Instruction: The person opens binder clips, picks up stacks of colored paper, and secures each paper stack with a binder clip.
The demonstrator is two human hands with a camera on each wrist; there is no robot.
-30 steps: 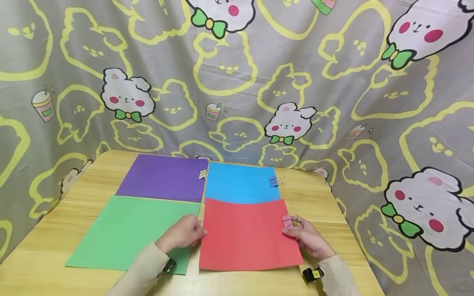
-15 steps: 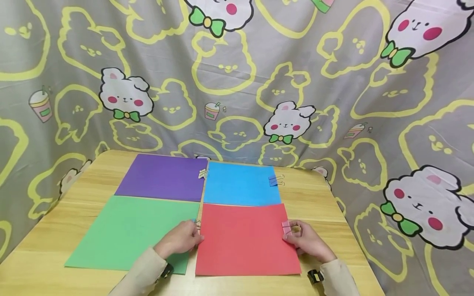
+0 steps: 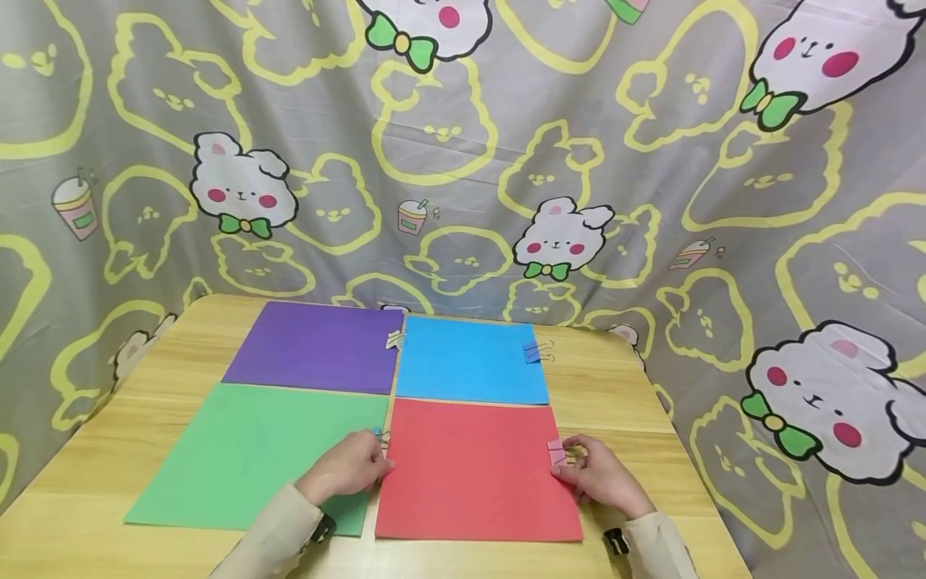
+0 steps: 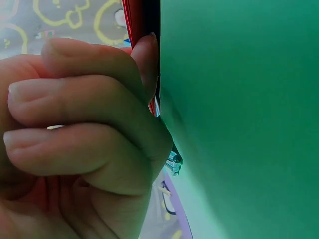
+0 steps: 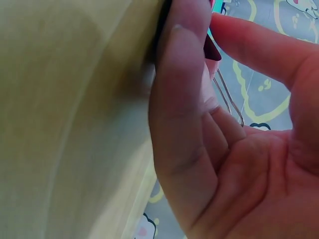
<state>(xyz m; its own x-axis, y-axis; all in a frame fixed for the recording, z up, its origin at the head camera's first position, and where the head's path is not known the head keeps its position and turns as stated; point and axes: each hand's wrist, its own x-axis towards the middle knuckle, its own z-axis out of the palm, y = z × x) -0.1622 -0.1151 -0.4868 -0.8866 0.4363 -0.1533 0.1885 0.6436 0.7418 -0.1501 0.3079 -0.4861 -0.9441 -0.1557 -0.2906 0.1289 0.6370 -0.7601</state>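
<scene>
A red paper sheet (image 3: 470,474) lies on the near right of the table, with a pink binder clip (image 3: 555,452) on its right edge. My left hand (image 3: 347,466) pinches the sheet's left edge; in the left wrist view its fingers curl beside the green sheet (image 4: 249,99). On the opposite edge, my right hand (image 3: 604,474) pinches the red sheet just below the clip, thumb on top. The clip's wire handles (image 5: 229,99) show behind the fingers in the right wrist view. A blue binder clip (image 3: 379,433) on the green sheet's right edge is partly hidden by my left hand.
Behind the green sheet lies a purple sheet (image 3: 314,346) with a pale clip (image 3: 395,340). A blue sheet (image 3: 470,362) with a blue-violet clip (image 3: 532,352) lies behind the red one. The wooden table (image 3: 615,386) meets a patterned curtain (image 3: 463,201) at the back.
Both hands have brought the red sheet down toward the near edge and slightly left. It was bowed and overlapped the blue sheet; now it lies flat with a thin gap behind it.
</scene>
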